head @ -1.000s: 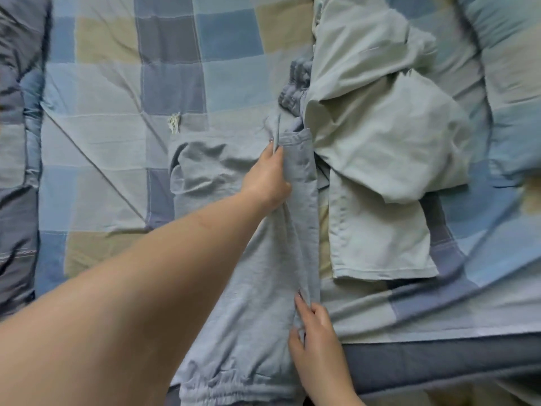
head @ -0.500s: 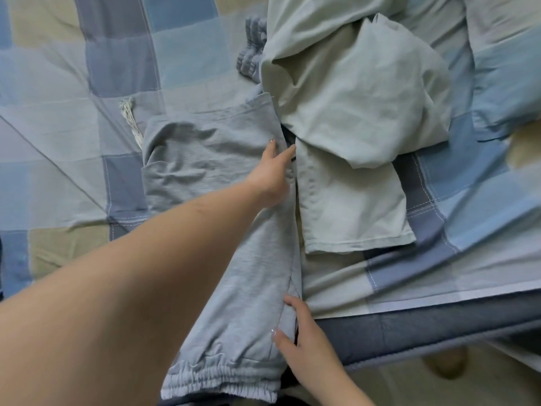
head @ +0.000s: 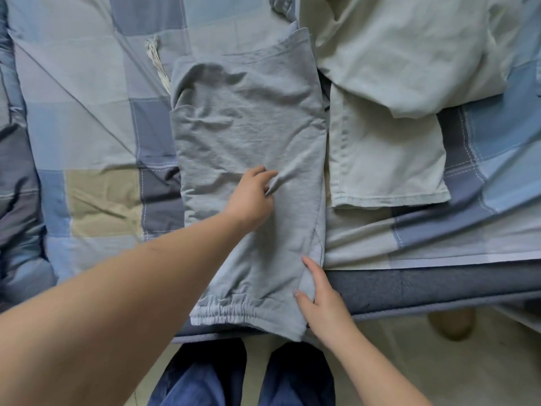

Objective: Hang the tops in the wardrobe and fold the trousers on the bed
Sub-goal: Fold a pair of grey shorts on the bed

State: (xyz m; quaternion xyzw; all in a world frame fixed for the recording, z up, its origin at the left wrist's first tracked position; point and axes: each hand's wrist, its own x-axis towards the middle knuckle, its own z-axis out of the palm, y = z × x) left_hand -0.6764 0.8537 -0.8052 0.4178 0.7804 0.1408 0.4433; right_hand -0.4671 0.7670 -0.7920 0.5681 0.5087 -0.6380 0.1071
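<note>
The grey trousers [head: 248, 159] lie lengthwise on the bed [head: 96, 92], legs laid one over the other, the elastic cuff [head: 234, 313] hanging just past the bed's near edge. On the trousers, about halfway along, the left hand [head: 251, 197] pinches a small ridge of cloth between its fingertips. The right hand [head: 319, 300] grips the trousers' right edge just above the cuff, thumb on top and fingers curled under the fabric. A white drawstring [head: 156, 61] trails out beside the trousers' far left corner. Just right of the trousers lies a pale green garment [head: 386, 127] (crumpled at its far end, flatter nearer). Below the trousers' cuff stand the person's blue-clad legs [head: 205, 376].
</note>
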